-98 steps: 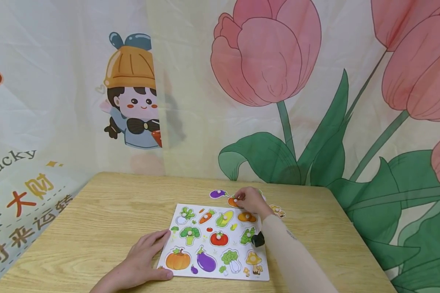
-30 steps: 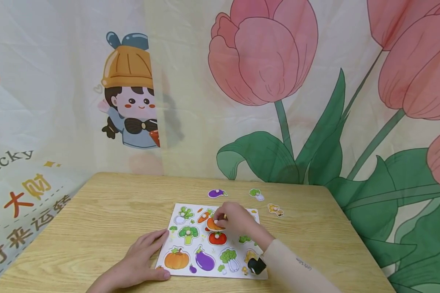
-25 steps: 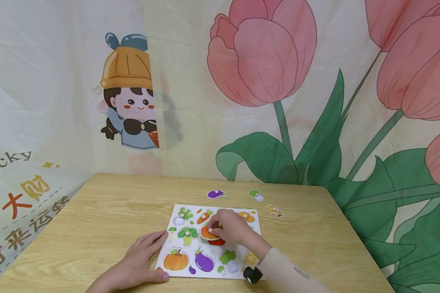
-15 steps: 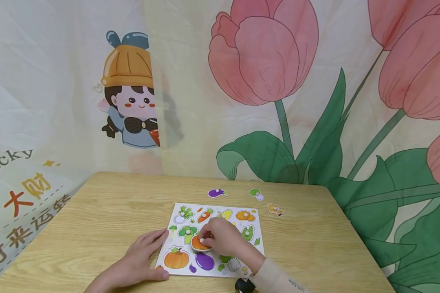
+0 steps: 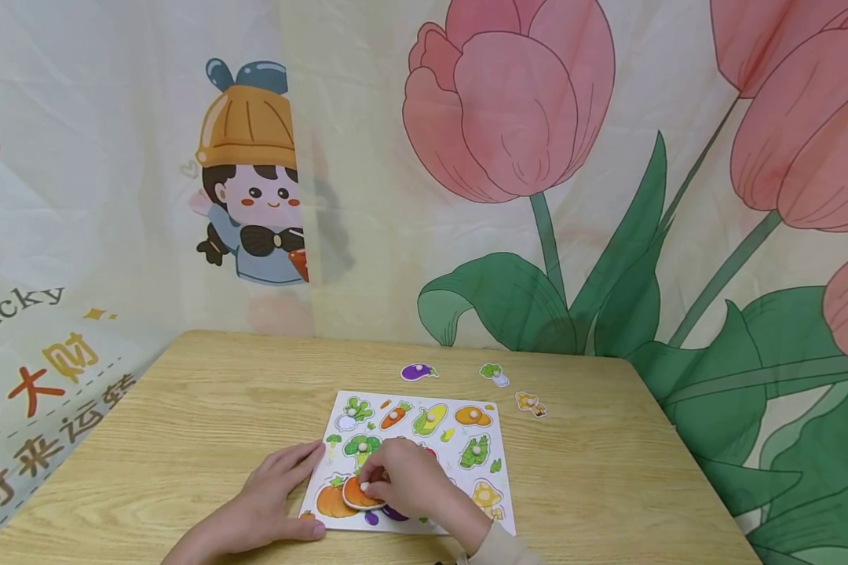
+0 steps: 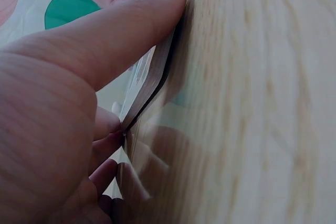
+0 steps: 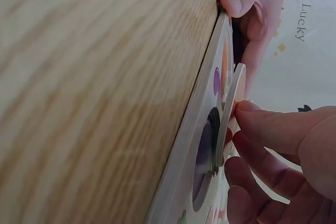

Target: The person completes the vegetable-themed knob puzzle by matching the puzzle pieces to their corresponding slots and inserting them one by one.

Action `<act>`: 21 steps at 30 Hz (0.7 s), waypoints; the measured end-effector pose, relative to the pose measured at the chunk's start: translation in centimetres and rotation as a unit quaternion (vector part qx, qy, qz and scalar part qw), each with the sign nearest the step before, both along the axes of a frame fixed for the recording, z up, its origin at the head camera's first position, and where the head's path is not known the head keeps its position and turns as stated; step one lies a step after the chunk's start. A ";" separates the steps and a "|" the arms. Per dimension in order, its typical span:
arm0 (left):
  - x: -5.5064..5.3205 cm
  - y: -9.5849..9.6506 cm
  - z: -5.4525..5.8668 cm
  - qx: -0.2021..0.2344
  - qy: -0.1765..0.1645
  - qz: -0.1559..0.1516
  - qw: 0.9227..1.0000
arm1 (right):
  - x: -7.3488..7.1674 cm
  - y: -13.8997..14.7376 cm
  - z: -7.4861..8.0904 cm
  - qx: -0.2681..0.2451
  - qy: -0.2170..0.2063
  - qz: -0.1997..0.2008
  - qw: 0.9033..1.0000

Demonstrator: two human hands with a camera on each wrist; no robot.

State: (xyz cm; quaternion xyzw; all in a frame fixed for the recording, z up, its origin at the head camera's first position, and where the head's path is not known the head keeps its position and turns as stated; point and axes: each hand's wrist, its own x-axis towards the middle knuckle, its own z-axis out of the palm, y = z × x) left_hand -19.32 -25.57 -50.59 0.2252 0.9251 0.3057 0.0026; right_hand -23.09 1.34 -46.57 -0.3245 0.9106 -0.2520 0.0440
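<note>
Orange colour marked the pumpkin piece [image 5: 357,497], which the right hand [image 5: 408,480] pinched by its white knob [image 5: 364,487]. One second earlier this piece was over the middle of the puzzle board [image 5: 504,521], just above the tomato [image 5: 432,453]; now it was over the near left part, where it overlapped the painted pumpkin [image 5: 330,502] and hid also some of the painted eggplant [image 5: 396,515]. From this I judged that the carrying was mostly done, but the piece was not yet seated: the right wrist view showed it tilted, with one end raised clear of the board. Whether its other end touched the board, I could not tell.

The left hand [image 5: 275,488] rested at the left edge of the board, with its fingers extended and its thumb at the near corner. Its position was the same as before, and probably it kept the board steady.

Beyond the board, on the wooden table [image 5: 184,424], three knobbed pieces lay apart from each other, unmoved: the eggplant piece [image 5: 417,373], the cabbage piece [image 5: 494,375] and the mushroom piece [image 5: 530,404]. Other knobbed pieces already sat in the board, among them the carrot piece [image 5: 396,416] and the broccoli piece [image 5: 360,448].
</note>
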 end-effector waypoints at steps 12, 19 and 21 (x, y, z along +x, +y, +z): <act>0.0 0.1 -0.5 0.000 0.013 0.001 1.000 | 0.6 -0.7 -0.1 -0.035 -0.022 0.009 0.999; 0.0 0.1 -0.3 0.005 0.011 0.000 1.000 | 0.6 -1.3 -0.3 -0.043 -0.028 0.001 0.999; 0.0 0.0 -0.2 0.005 0.009 0.001 1.000 | 0.6 -1.5 -0.3 -0.046 -0.031 -0.004 0.998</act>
